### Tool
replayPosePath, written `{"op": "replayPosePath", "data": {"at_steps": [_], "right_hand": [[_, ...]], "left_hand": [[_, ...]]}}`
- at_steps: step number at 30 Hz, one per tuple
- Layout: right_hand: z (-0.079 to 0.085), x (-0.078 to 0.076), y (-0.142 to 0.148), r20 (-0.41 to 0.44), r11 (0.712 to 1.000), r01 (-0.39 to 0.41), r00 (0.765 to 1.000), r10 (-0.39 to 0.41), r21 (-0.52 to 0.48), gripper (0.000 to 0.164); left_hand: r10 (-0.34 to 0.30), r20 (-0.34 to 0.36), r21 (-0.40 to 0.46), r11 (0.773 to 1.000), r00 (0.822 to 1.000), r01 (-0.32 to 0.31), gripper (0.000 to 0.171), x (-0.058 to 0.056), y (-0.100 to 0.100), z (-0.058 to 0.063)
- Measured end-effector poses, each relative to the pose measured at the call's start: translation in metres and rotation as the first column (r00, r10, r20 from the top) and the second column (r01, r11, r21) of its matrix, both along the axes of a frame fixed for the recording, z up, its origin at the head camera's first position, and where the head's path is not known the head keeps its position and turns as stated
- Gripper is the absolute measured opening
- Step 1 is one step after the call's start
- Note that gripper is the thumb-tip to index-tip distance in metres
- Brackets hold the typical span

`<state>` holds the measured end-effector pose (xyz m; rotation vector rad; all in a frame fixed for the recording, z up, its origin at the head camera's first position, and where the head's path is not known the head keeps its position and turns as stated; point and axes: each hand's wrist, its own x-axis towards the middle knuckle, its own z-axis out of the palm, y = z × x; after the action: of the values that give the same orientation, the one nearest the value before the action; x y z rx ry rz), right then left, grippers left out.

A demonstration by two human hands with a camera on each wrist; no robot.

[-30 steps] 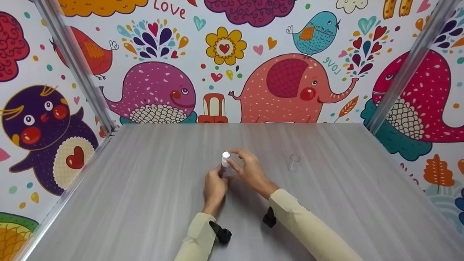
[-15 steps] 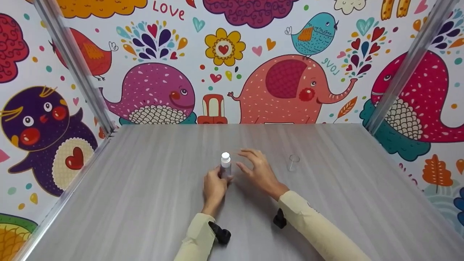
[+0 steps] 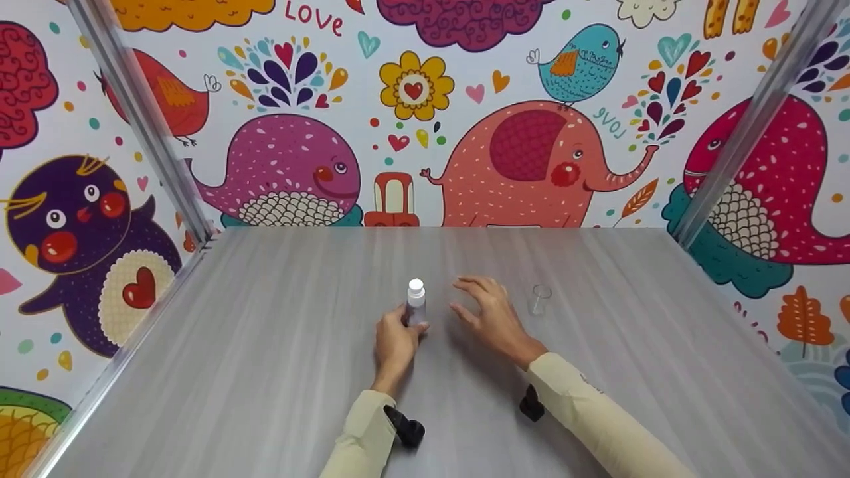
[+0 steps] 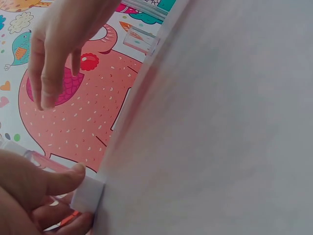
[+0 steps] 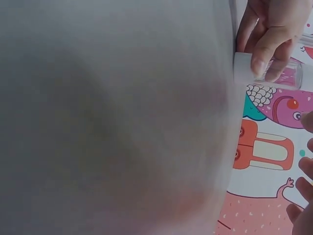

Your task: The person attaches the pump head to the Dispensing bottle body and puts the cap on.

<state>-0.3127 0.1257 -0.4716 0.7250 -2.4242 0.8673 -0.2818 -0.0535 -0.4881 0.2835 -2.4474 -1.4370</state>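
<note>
A small clear bottle point(image 3: 416, 309) with a white top stands upright near the middle of the table. My left hand point(image 3: 395, 342) grips its lower part from the left. In the left wrist view, thumb and fingers wrap the body just above a white base point(image 4: 89, 195), which sits right at the tabletop. Held in the air to the right of the bottle, my right hand point(image 3: 497, 322) has its fingers spread and slightly bent, with nothing in them. Beyond it, a clear, thin-walled cylinder point(image 3: 540, 301) like a small cup stands on the table.
The grey table point(image 3: 285, 332) is bordered by a patterned wall point(image 3: 412, 166) at the back and sides. Metal posts point(image 3: 143, 126) rise at its back corners. Each sleeve carries a black wrist camera point(image 3: 406, 428).
My right hand has let go of the bottle's white top and drawn back to the right, fingers spreading. My left hand has kept hold of the bottle in about the same spot.
</note>
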Motion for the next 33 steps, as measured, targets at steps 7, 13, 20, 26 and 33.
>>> {"op": "replayPosePath", "data": {"at_steps": [7,13,20,26,33], "right_hand": [[0.0,-0.001,0.014,0.025,1.0,0.024,0.999,-0.025,0.019,0.044],[-0.003,-0.002,0.031,-0.006,0.999,0.038,0.999,-0.038,0.035,0.044],[-0.007,0.0,0.051,0.001,0.992,0.09,0.996,-0.09,0.087,0.047],[-0.006,0.002,0.067,0.032,0.99,0.112,0.993,-0.115,0.089,0.051],[-0.004,-0.001,0.081,0.084,0.982,0.164,0.982,-0.171,0.092,0.056]], "left_hand": [[0.0,-0.016,0.02,1.0,1.0,0.0,0.026,-0.001,-0.001,-0.001],[0.004,-0.012,0.029,1.0,1.0,-0.003,0.028,-0.001,-0.001,-0.001],[-0.007,-0.033,0.034,0.999,0.999,0.008,0.029,-0.001,-0.001,-0.003],[-0.007,-0.022,0.037,0.999,1.0,0.008,0.026,0.0,0.0,-0.003],[-0.001,-0.011,0.026,1.0,1.0,0.002,0.024,0.0,0.0,-0.003]]}}
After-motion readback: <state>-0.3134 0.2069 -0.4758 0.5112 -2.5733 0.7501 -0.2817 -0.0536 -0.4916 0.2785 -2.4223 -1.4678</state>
